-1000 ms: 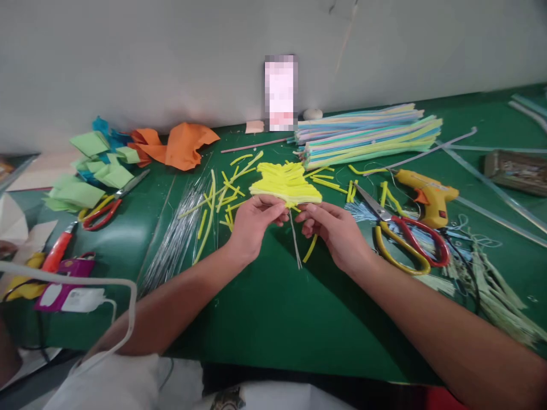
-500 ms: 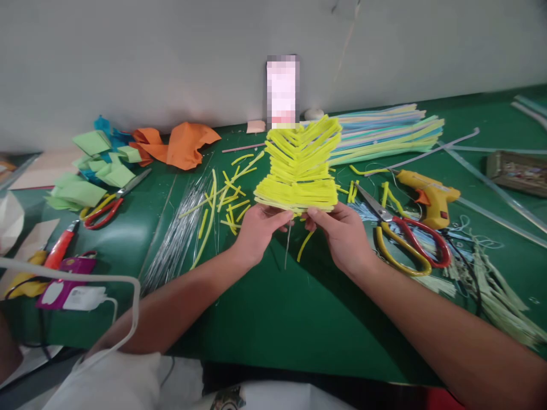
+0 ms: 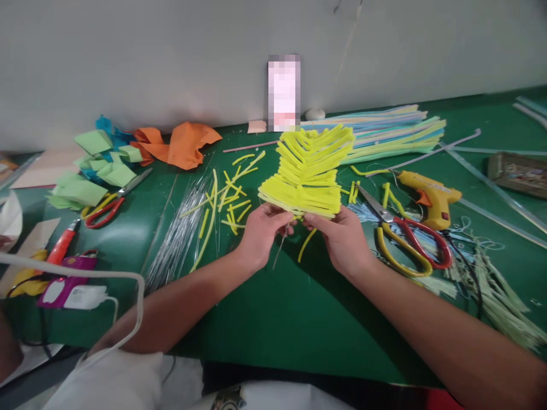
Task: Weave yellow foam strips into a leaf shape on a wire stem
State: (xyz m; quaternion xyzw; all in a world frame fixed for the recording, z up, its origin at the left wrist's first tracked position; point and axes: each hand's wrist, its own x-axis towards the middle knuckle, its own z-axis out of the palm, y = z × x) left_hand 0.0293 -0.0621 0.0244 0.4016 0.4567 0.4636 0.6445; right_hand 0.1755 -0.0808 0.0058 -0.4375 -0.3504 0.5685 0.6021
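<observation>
I have both hands near the middle of the green table (image 3: pixel 299 324), well in from its near edge. The left hand (image 3: pixel 257 234) pinches the near end of the yellow ribbed piece (image 3: pixel 305 165) between thumb and fingers, beside a thin wire stem (image 3: pixel 280 250) that hangs down. The right hand (image 3: pixel 345 234) grips the same end, thumb on top. From my seat the piece lies over the table, its ribs fanning toward the far edge, where they overlap the pastel stem bundles (image 3: pixel 395 139).

A phone (image 3: pixel 284 94) leans on the wall at that far edge; its screen is blurred into blocks, so I can't read it. Toward the left edge, a white adapter (image 3: pixel 88 296) touches a purple block (image 3: pixel 79 263); I find any print on them too small to make out. A dark emblem (image 3: pixel 228 398) on white cloth below the near edge is cut off, and I can't decipher it.

Yellow offcuts (image 3: pixel 233 191) lie left of the piece, near the clear wires (image 3: pixel 179 233). On the right half, I see red-and-yellow scissors (image 3: pixel 388 217) just beside a yellow glue gun (image 3: pixel 436 200).
</observation>
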